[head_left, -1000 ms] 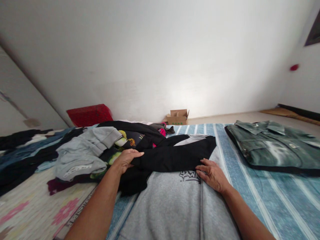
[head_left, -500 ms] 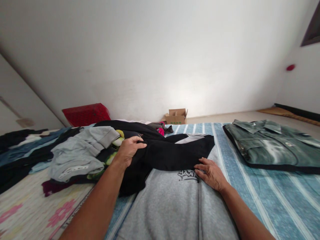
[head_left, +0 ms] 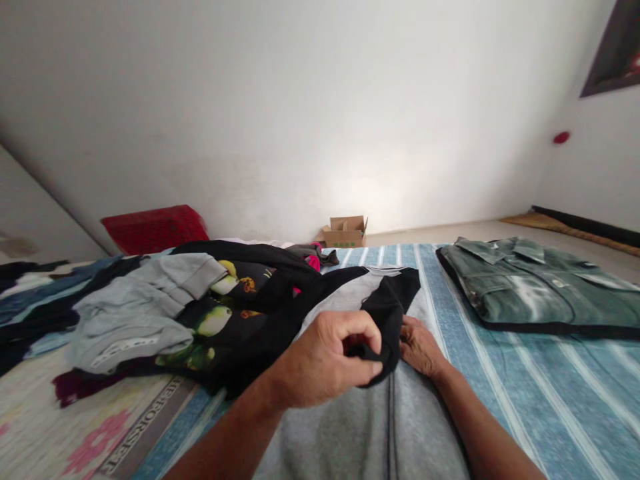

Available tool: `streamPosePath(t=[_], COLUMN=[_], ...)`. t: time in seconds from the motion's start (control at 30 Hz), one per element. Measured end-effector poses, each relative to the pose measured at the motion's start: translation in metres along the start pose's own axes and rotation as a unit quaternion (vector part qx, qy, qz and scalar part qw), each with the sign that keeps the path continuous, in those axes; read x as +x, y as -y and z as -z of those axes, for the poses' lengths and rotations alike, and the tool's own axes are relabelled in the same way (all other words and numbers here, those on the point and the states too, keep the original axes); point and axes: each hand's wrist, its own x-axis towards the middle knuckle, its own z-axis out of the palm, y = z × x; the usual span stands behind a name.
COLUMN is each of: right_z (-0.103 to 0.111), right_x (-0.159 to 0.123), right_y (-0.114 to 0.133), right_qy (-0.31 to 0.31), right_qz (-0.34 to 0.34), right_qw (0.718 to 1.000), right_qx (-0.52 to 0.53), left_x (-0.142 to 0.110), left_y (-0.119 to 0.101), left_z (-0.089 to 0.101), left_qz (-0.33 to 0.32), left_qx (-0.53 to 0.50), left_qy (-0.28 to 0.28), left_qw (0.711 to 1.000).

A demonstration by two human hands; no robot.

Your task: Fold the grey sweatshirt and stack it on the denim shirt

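Observation:
A grey sweatshirt (head_left: 330,440) with black sleeves and dark lettering on its front lies spread before me. My left hand (head_left: 330,357) is over its middle, thumb and fingers closed on the end of a black sleeve (head_left: 387,313), which is folded back across the chest. At the garment's right side, my right hand (head_left: 425,350) rests on the grey cloth beside that sleeve. Its fingers lie stretched toward the sleeve, their tips partly hidden behind it. Most of the lettering is covered by the left hand and sleeve.
Left of the sweatshirt are a heaped grey garment (head_left: 135,310) and a black fruit-print garment (head_left: 240,313). A folded green denim jacket (head_left: 540,287) lies to the right on the blue striped sheet (head_left: 500,387). Beyond stand a cardboard box (head_left: 345,233) and a red object (head_left: 155,229).
My left hand has moved right and nearer, drawing the black sleeve across the chest and uncovering more grey cloth behind. My right hand has stayed near the right side. The view has shifted slightly.

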Motion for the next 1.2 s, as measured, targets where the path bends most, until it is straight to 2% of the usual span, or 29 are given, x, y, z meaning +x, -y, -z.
streamPosePath(t=[0.07,0.2,0.37,0.43,0.57,0.7,0.83,0.93,1.0,1.07,1.13,1.2], right_z=[0.0,-0.003,-0.007,-0.006,-0.002,0.001,0.001,0.002,0.002,0.003,0.004,0.004], right_x=[-0.002,-0.007,-0.008,-0.006,-0.003,-0.003,-0.004,-0.002,0.0,0.001,0.002,0.002], right_y=[-0.002,-0.014,-0.022,-0.022,-0.02,-0.018,-0.015,-0.016,-0.018,-0.021,-0.025,-0.028], right_qy=[-0.013,-0.056,-0.065,-0.07,-0.074,-0.068,-0.079,-0.102,-0.122,-0.154,-0.198,-0.238], right_qz=[-0.005,-0.05,-0.077,-0.089,-0.108,-0.127,-0.149,-0.162,-0.176,-0.202,-0.237,-0.272], right_qw=[0.999,0.994,0.99,0.983,0.96,0.947,0.927,0.911,0.9,0.879,0.85,0.819], right_qx=[0.03,0.078,0.101,0.143,0.248,0.286,0.336,0.366,0.38,0.403,0.428,0.446], left_x=[-0.004,-0.01,-0.022,-0.028,-0.035,-0.037,-0.039,-0.044,-0.048,-0.049,-0.047,-0.042], left_y=[0.001,0.011,0.03,0.036,0.04,0.036,0.04,0.044,0.043,0.042,0.043,0.052], left_z=[-0.016,-0.044,-0.072,-0.08,-0.094,-0.104,-0.111,-0.111,-0.107,-0.1,-0.091,-0.083], left_qz=[-0.009,-0.016,-0.016,-0.03,-0.086,-0.124,-0.136,-0.122,-0.11,-0.062,0.031,0.121], left_qx=[-0.012,-0.004,0.042,0.082,0.19,0.279,0.286,0.243,0.159,0.051,-0.017,-0.007], left_qy=[0.043,0.089,0.154,0.173,0.215,0.242,0.287,0.304,0.301,0.275,0.209,0.105], left_qw=[0.999,0.996,0.987,0.981,0.954,0.921,0.904,0.913,0.934,0.958,0.977,0.987])
